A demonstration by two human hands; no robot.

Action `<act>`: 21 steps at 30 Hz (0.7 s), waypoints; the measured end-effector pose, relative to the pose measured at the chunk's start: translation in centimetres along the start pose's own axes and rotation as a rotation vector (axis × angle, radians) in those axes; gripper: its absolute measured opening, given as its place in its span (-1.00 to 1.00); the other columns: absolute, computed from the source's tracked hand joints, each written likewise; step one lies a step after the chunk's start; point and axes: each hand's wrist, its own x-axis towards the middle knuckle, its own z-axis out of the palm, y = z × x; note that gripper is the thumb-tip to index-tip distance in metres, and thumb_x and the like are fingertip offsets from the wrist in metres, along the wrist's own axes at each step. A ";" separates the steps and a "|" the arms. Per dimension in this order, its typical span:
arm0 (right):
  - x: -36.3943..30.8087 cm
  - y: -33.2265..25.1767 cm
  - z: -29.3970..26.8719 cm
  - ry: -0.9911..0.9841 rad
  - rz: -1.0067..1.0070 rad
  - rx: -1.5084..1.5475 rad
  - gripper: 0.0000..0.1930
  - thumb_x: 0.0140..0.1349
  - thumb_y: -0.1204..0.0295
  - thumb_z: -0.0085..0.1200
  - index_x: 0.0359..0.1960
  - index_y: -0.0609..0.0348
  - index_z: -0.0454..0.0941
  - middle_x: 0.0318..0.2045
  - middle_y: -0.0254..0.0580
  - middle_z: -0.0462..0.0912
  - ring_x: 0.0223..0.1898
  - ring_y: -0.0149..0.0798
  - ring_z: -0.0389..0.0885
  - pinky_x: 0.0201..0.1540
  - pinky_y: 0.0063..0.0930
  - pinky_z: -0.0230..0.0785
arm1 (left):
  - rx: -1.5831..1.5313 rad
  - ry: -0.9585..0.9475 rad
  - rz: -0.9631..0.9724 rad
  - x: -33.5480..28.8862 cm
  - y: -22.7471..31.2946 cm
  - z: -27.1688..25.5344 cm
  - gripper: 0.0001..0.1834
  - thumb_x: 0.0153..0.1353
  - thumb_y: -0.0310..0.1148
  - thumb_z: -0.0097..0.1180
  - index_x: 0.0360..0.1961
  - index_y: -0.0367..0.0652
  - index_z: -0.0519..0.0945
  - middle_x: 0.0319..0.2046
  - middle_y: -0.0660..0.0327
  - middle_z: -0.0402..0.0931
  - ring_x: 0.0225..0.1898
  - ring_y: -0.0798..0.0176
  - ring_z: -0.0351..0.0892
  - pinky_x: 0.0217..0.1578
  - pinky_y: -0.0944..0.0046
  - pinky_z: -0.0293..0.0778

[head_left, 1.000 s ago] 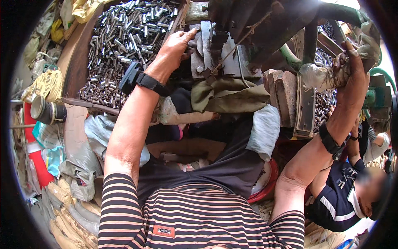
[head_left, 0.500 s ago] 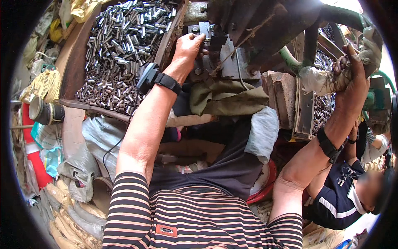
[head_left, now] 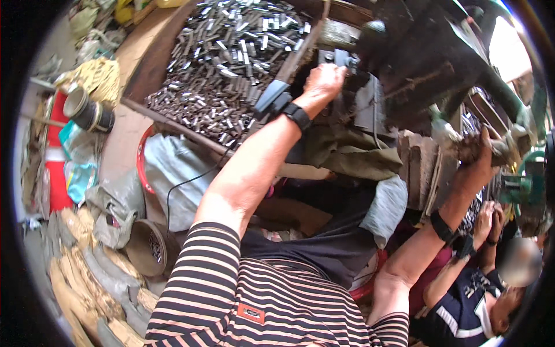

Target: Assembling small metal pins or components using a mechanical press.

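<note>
My left hand is at the machine's work area, its fingers closed beside a small metal block. Whatever the fingertips pinch is hidden. Out to the right, my right hand is wrapped round a bar bound in pale, dirty wrapping, part of the dark press-like machine. A green-brown cloth drapes below the work area. Left of my left hand stands a wooden tray heaped with short metal tubes, some shiny, some brownish.
Flat brownish blocks stand right of the cloth. At the far right a co-worker has both hands raised together near more metal pieces. A bucket with metal bits, a grey bag and a dark cylindrical container are at left.
The view has turned, shifting the scene rightward. My right hand and the wrapped bar have swung lower, toward me. My left hand stays at the work area. The co-worker's hands have come into view.
</note>
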 end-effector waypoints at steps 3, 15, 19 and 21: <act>1.8 -1.0 -1.1 -0.074 -0.027 -0.077 -0.82 0.18 0.51 0.08 -0.19 0.30 0.49 -0.47 -0.24 0.50 -0.53 -0.40 0.44 -0.46 -0.51 0.36 | 0.101 -0.056 0.020 1.1 -0.3 0.1 -0.49 0.27 -0.05 -0.26 -0.37 -0.30 0.57 -0.31 -0.16 0.54 -0.22 -0.23 0.52 -0.19 -0.05 0.40; 0.1 1.1 -0.8 -0.008 -0.182 -0.189 -0.83 0.13 0.56 0.08 -0.23 0.34 0.48 -0.36 -0.20 0.52 -0.46 -0.36 0.51 -0.37 -0.52 0.39 | -0.029 -0.037 -0.030 0.2 0.2 -0.2 -0.50 0.30 -0.05 -0.30 -0.35 -0.25 0.55 -0.36 -0.17 0.52 -0.26 -0.30 0.47 -0.24 -0.10 0.36; 0.9 -2.5 0.2 -0.054 -0.009 -0.159 -0.83 0.15 0.53 0.08 -0.24 0.34 0.51 -0.39 -0.23 0.51 -0.48 -0.40 0.49 -0.40 -0.54 0.37 | -0.062 -0.045 -0.148 0.4 -0.2 -1.7 -0.47 0.18 0.04 -0.12 -0.30 -0.28 0.60 -0.27 -0.21 0.55 -0.15 -0.25 0.53 -0.13 -0.08 0.41; 1.3 -3.2 0.0 -0.045 0.031 -0.152 -0.80 0.13 0.49 0.12 -0.23 0.33 0.50 -0.45 -0.27 0.49 -0.49 -0.42 0.47 -0.41 -0.53 0.36 | -0.078 -0.035 -0.087 -0.7 0.7 -3.4 -0.48 0.17 0.03 -0.09 -0.31 -0.29 0.58 -0.29 -0.21 0.55 -0.17 -0.24 0.53 -0.15 -0.08 0.41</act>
